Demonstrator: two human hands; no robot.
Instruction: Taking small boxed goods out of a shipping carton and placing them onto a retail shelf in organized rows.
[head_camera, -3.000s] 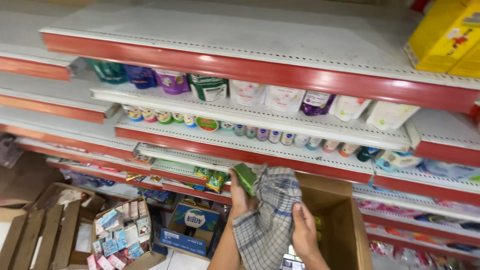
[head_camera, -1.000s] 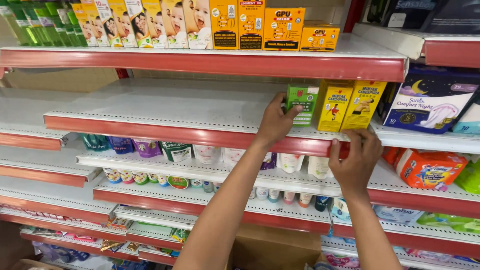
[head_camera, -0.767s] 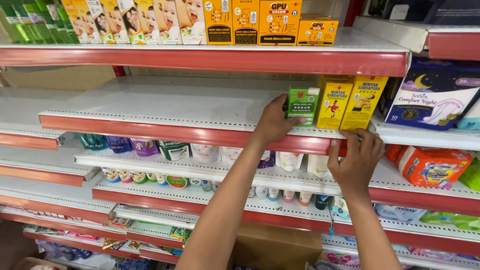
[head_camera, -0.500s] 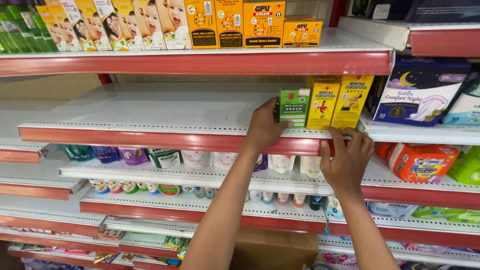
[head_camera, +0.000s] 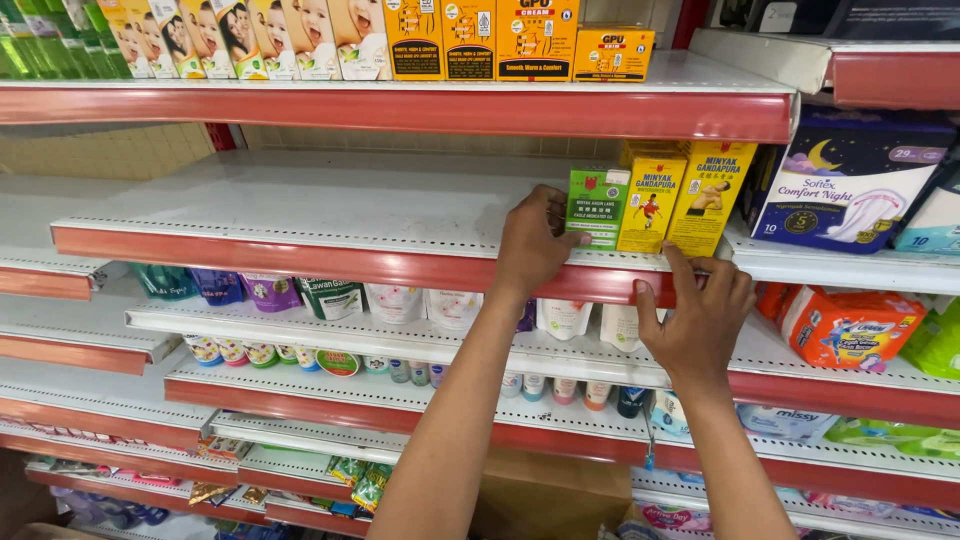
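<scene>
Gripping the upright green box (head_camera: 596, 207) from its left, left hand (head_camera: 533, 243) nearer; right hand (head_camera: 697, 318) spread on the shelf edge (head_camera: 350, 262) below.

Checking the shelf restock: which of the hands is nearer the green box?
Left. The left hand touches the green box on its left side, on the shelf. The right hand rests lower, on the shelf's red edge, below the yellow boxes.

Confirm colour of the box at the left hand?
Green box, white label panel; left hand touches it. Head view.
</scene>
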